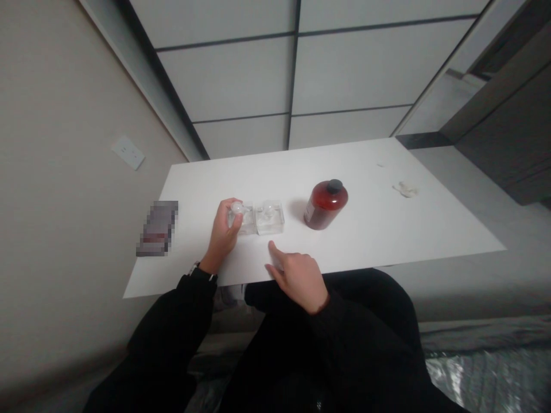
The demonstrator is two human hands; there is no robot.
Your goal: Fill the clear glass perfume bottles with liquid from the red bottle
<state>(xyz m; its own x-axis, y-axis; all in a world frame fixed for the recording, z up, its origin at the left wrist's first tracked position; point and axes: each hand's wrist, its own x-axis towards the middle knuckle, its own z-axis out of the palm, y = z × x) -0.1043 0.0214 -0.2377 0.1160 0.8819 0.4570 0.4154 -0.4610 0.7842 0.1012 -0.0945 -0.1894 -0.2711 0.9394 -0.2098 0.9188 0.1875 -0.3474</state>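
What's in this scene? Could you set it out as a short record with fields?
Left hand: holding a round clear knob above a clear square container
Right hand: open, resting on the white table, touching neither container
Next to the first container: a second clear square container, touching it
Nearby: an amber bottle with a black cap, standing
Left wrist: a wristwatch

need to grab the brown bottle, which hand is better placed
Probably the right hand: it is free and nearer the brown bottle, while the left hand is on a clear box.
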